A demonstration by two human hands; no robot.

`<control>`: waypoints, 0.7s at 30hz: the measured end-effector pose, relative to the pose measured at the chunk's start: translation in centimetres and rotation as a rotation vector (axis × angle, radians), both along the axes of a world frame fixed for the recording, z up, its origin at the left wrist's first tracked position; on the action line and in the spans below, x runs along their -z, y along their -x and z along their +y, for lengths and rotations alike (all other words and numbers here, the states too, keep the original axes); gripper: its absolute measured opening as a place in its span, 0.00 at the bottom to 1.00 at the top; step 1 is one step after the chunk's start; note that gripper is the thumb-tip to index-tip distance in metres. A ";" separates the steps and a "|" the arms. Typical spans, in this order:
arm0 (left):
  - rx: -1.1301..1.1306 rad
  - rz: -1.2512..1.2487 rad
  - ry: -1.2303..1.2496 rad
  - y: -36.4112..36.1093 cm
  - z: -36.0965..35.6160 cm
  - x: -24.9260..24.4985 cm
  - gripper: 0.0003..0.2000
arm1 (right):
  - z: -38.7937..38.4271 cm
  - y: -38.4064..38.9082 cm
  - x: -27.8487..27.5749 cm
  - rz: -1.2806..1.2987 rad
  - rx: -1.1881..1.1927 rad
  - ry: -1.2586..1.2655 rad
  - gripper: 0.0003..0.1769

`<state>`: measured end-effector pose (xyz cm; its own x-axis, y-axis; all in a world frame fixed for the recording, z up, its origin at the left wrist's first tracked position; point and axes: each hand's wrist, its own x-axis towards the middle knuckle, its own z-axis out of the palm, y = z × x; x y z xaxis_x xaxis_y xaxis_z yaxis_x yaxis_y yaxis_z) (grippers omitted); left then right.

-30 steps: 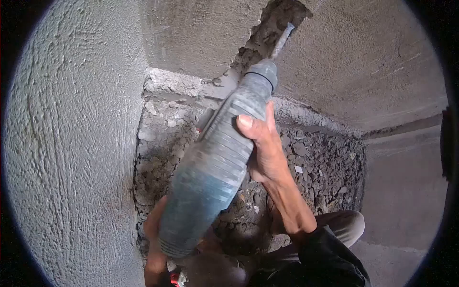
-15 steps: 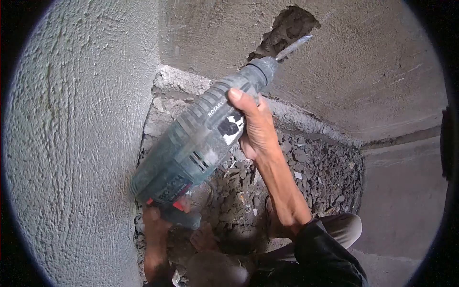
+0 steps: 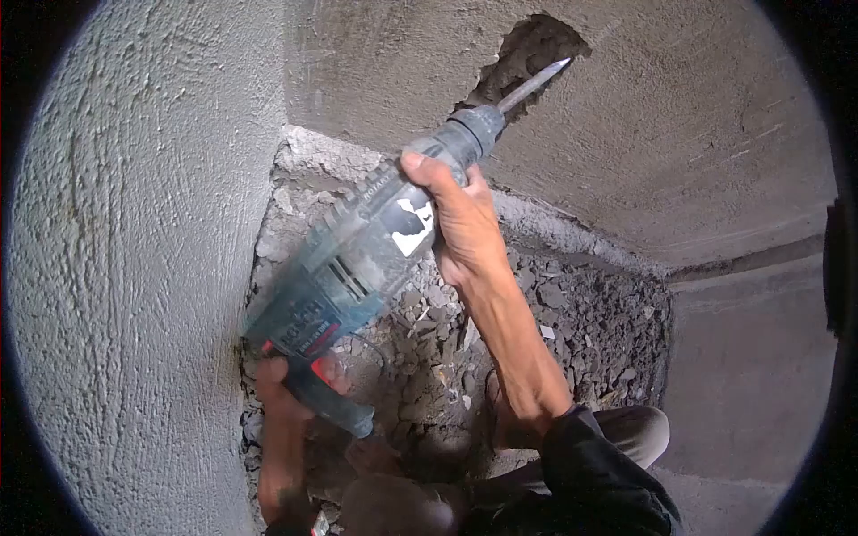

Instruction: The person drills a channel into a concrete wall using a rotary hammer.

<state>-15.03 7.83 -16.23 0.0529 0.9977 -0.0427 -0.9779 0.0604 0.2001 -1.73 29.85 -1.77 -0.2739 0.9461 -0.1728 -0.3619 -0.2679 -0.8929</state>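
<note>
A teal rotary hammer drill [image 3: 357, 259], dusty and with a torn white label, lies slanted across the middle of the view. My left hand [image 3: 290, 389] is wrapped round its rear handle beside the red trigger; part of the fingers is hidden behind the handle. Further forward, my right hand [image 3: 460, 214] grips the front of the body from below, thumb over the near side. From the chuck a grey steel bit [image 3: 536, 85] points up to the right. Its tip overlaps the upper right edge of a rough hole [image 3: 514, 67] broken in the plastered wall.
A rough grey wall [image 3: 152, 268] rises close on the left, right beside the drill's rear. Broken rubble [image 3: 608, 330] covers the floor below. A smooth panel [image 3: 742, 357] stands at the right. My bent knee [image 3: 635, 429] shows at the lower right.
The drill and both hands have shifted slightly left, and the drill has rolled so its side label and handle show more. The bit now lies over the hole's right part.
</note>
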 end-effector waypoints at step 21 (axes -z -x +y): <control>-0.111 0.029 0.217 -11.9 -0.5 -7.1 0.30 | 2.2 -6.8 -2.6 -0.133 -0.199 0.050 0.34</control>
